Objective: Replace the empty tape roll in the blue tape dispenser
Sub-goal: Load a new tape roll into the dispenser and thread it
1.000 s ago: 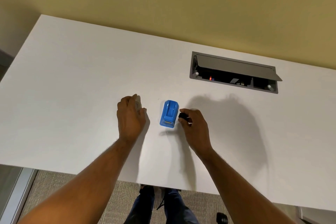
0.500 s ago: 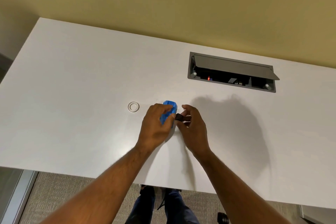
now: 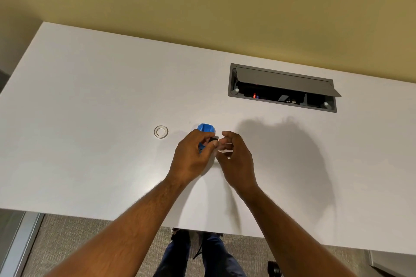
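At the desk's (image 3: 90, 96) centre, the left hand (image 3: 191, 157) grips the blue tape dispenser (image 3: 206, 128); the right hand (image 3: 234, 155) pinches a small black piece (image 3: 213, 139), best seated squarely. The empty roll (image 3: 161, 131) lies at nine o'clock.

Bright, even indoor light from above/left. The white worktop (image 3: 90, 96) is near blown-out w/ soft glare at left. Big soft-edged shadow falls right of the right hand (image 3: 236, 157); a narrower one lies btwn the forearms. Wide-angle bends the worktop edges. Focus is slightly soft overall.
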